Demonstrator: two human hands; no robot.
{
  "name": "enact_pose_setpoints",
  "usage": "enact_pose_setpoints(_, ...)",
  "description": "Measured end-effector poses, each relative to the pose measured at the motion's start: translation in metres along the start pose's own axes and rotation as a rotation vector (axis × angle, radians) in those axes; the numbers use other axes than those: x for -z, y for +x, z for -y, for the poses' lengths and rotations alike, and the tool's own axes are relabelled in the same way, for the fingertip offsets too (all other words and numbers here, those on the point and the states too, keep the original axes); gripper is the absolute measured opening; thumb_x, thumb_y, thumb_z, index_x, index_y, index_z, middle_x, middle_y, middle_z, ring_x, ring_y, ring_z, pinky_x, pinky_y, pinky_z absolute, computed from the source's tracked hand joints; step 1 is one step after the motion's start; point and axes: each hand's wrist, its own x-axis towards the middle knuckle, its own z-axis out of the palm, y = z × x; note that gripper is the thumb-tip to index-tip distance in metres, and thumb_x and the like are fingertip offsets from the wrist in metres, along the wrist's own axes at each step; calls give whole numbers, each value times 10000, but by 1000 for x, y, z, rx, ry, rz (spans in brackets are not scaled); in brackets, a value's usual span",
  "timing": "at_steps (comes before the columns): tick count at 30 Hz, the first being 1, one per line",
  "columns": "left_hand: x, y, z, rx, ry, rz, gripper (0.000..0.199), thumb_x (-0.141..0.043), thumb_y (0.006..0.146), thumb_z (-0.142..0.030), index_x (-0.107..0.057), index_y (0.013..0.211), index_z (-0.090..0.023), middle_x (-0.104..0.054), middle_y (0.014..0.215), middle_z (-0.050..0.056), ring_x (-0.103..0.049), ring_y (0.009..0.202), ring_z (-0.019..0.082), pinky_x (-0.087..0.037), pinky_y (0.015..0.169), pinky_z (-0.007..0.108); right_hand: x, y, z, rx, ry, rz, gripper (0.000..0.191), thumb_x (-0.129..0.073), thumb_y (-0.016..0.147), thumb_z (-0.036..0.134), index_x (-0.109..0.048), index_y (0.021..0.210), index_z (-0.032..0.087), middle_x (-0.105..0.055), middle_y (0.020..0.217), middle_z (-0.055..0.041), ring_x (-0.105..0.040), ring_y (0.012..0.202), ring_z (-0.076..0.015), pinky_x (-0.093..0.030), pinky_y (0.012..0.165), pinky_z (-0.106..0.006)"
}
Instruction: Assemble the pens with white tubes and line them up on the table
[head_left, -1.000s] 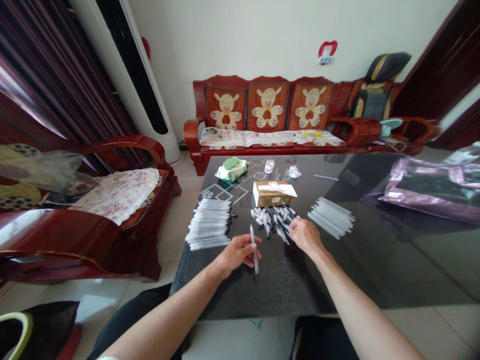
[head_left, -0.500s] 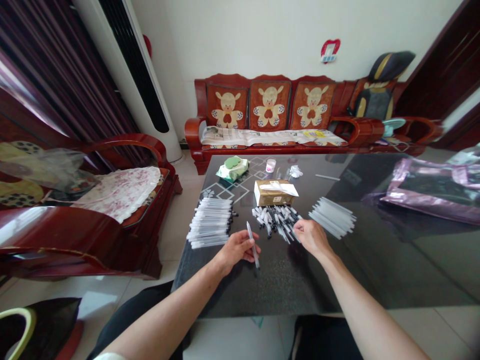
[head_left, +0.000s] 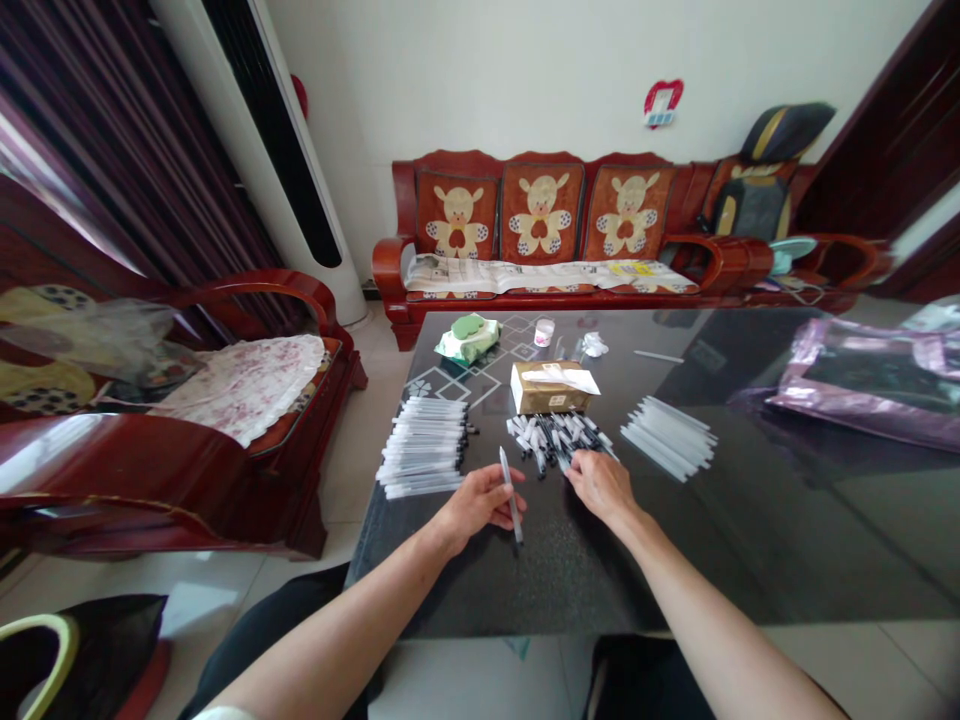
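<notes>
Between thumb and fingers, my left hand holds a translucent pen barrel, its pointed end up, above the dark table. My right hand is closed at the near edge of a heap of black and white pen caps; what its fingertips pinch is too small to make out. Left of the heap lies a stack of assembled-looking pens in rows. Clear tubes lie in a slanted group to the right of the heap.
Behind the heap stands a tissue box. Farther back are a green wipes pack, a small cup, crumpled tissue and a single tube. A purple-edged plastic bag lies at right.
My right hand has moved left and slightly nearer along the heap's front edge. My left hand still holds the pen barrel, nearly in the same place.
</notes>
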Motion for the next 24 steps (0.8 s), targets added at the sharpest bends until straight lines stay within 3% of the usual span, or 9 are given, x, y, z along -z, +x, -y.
enact_pose_setpoints(18,-3,1,-2,22,48,-50,415,-671,706,-421,-589,968,-109,-624,643,35,-557,476,98,-425,430,191,12,3,-5,-19,104,-84,204,-485,842,292,-669,783,229,-696,746,-39,-630,718,-172,-329,570,-238)
enact_pose_setpoints(24,-1,2,1,8,63,-39,426,-681,695,-429,-597,965,-110,-624,636,30,-550,457,92,-424,419,188,19,0,6,8,308,-98,201,-503,819,287,-673,756,198,-687,704,-47,-632,684,-165,-374,572,-229)
